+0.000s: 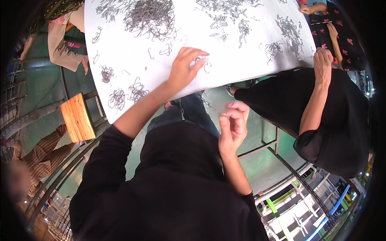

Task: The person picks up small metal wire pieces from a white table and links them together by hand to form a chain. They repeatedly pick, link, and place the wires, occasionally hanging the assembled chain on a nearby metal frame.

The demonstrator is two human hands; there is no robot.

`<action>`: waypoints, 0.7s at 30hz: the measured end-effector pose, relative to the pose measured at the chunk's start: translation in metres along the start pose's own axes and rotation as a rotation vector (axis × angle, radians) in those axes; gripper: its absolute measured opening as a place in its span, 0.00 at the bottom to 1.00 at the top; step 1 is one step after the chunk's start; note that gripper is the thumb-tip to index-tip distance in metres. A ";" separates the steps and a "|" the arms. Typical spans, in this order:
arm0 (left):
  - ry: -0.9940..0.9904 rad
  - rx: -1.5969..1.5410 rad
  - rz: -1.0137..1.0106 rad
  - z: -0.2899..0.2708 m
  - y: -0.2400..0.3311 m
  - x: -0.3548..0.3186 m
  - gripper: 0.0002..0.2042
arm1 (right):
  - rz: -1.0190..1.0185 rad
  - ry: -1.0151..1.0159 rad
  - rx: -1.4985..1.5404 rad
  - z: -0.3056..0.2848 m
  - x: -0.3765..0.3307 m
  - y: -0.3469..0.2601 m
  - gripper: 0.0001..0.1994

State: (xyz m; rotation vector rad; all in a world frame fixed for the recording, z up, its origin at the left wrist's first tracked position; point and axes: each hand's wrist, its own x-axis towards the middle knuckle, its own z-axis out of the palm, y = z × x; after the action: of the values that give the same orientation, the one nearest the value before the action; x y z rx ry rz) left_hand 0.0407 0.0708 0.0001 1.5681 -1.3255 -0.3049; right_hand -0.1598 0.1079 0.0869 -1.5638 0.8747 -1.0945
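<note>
While a wooden stool [77,117] stands at the left of the frame beside the white bench [120,36], small knots of bent wire [117,99] lie on the bench's lower left part, with a big pile of wire pieces [149,17] at upper centre. Just right of centre, the left hand [185,66] reaches onto the bench, fingers spread and bent, fingertips touching a small wire clip [201,62]; it grips nothing that can be seen. Below it, off the bench edge, the right hand [232,125] is raised with fingers curled and pinched together; whether it holds anything cannot be told. At the right, another person's hand [323,60] rests at the bench's edge near more scattered wire [290,30].
</note>
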 end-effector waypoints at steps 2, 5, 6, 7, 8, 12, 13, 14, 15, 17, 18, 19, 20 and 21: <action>-0.046 0.132 -0.071 0.023 -0.032 0.035 0.06 | 0.010 -0.046 -0.009 -0.006 0.002 0.002 0.04; -0.075 0.253 -0.173 0.051 -0.060 0.074 0.06 | 0.039 -0.099 -0.018 -0.014 0.003 0.004 0.04; -0.077 0.294 -0.181 0.059 -0.064 0.082 0.06 | 0.050 -0.109 -0.015 -0.016 0.004 0.005 0.04; -0.097 0.341 -0.210 0.066 -0.067 0.089 0.05 | 0.054 -0.117 -0.015 -0.017 0.005 0.006 0.04; -0.119 0.388 -0.239 0.071 -0.069 0.094 0.05 | 0.058 -0.123 -0.014 -0.019 0.006 0.007 0.05; -0.212 0.442 -0.183 0.076 -0.074 0.100 0.05 | 0.137 -0.151 -0.006 -0.024 0.009 0.010 0.04; -0.236 0.453 -0.156 0.075 -0.076 0.099 0.05 | 0.142 -0.149 -0.010 -0.024 0.010 0.011 0.04; -0.252 0.466 -0.128 0.075 -0.076 0.099 0.05 | 0.152 -0.153 -0.021 -0.025 0.010 0.012 0.04; -0.259 0.460 -0.107 0.075 -0.075 0.098 0.05 | 0.147 -0.150 -0.021 -0.025 0.010 0.013 0.04; -0.263 0.457 -0.074 0.072 -0.072 0.096 0.05 | 0.152 -0.159 -0.038 -0.024 0.010 0.014 0.04; -0.217 0.434 -0.099 0.069 -0.069 0.093 0.06 | 0.138 -0.156 -0.036 -0.023 0.009 0.014 0.04; -0.181 0.409 -0.135 0.065 -0.065 0.089 0.06 | 0.131 -0.158 -0.041 -0.021 0.007 0.015 0.04; -0.162 0.386 -0.195 0.060 -0.059 0.084 0.06 | 0.123 -0.160 -0.047 -0.020 0.006 0.015 0.04; -0.160 0.286 -0.242 0.053 -0.053 0.078 0.06 | 0.098 -0.157 -0.061 -0.018 0.004 0.015 0.04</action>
State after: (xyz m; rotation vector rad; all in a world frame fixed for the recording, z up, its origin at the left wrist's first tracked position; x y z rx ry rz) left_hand 0.0615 -0.0289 -0.0359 1.9865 -1.3467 -0.4111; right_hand -0.1759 0.0946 0.0748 -1.6160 0.8754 -0.8705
